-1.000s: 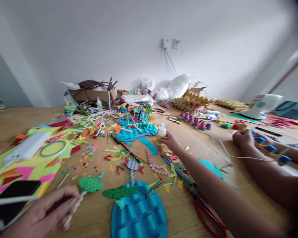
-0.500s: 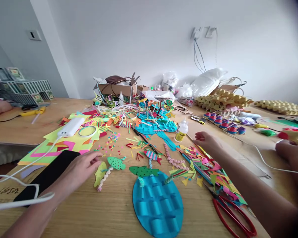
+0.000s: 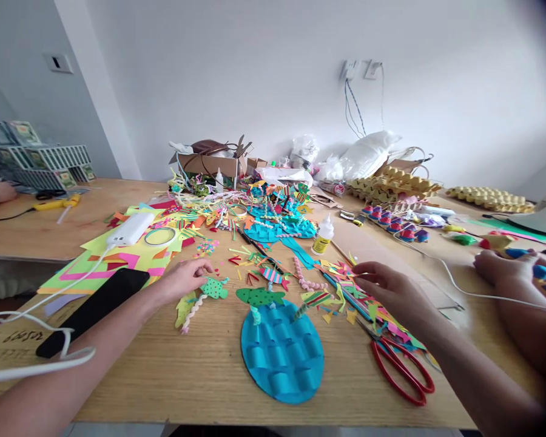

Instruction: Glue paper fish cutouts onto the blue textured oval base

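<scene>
My left hand (image 3: 186, 276) reaches to a green spotted paper fish (image 3: 215, 289) on a pale twisted pipe-cleaner stem (image 3: 193, 313); its fingertips are closed at the fish's left edge. Just beside it lies a yellow-green paper fish (image 3: 182, 309). My right hand (image 3: 384, 282) hovers over colourful paper scraps (image 3: 391, 315), fingers apart and holding nothing. Between the hands, a blue oval base (image 3: 282, 358) with curled paper strips carries a dark green spotted fish (image 3: 259, 297) and a striped fish (image 3: 317, 298) on twisted stems. Behind these is a pink-and-blue striped fish (image 3: 272, 276).
Red-handled scissors (image 3: 403, 370) lie at the right, below a glue bottle (image 3: 323, 235). A black phone-like slab (image 3: 93, 309) and a white power bank (image 3: 131, 229) with its cable are at the left. Another person's hands (image 3: 505, 270) work at the far right.
My left hand has moved right and up to the green spotted fish. My right hand has shifted slightly with its fingers extending. The camera view has tilted, showing the table's front edge.
</scene>
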Tool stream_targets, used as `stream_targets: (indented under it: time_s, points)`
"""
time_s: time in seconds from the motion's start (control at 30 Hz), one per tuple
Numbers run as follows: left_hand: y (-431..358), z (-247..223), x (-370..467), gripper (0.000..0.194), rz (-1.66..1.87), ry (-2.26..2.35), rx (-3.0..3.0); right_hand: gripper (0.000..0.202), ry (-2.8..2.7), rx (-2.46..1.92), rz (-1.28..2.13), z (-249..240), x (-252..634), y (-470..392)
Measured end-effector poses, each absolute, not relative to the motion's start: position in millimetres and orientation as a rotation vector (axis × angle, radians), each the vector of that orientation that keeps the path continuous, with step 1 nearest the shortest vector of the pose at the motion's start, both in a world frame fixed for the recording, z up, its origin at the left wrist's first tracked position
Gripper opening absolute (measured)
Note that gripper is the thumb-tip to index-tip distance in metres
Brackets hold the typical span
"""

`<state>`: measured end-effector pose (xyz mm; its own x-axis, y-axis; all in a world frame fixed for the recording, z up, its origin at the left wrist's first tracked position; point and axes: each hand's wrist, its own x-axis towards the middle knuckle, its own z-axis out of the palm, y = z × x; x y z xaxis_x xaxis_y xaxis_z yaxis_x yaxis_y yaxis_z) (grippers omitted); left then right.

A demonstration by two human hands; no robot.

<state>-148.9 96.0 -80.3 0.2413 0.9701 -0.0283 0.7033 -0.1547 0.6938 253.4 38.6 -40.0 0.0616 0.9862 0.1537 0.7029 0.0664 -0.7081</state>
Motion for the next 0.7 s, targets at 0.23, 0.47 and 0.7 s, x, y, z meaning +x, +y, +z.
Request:
stream_targets:
  time_s: [0.23, 0.47, 0.7]
  points:
    - [72, -40, -156, 0.034, 0.779, 1.434, 1.742, 0.034, -1.726, -1.586, 0.660, -26, 228, -4]
    - [36, 3, -166, 0.029, 1.243, 1.281, 1.482, 0.019, -2.027, -1.448, 0.608, 1, 177, -53]
    - [-15, 37, -119, 0.020, 1.450, 1.034, 1.531, 0.012, -2.008, -1.197, 0.816, -1, 125, -69]
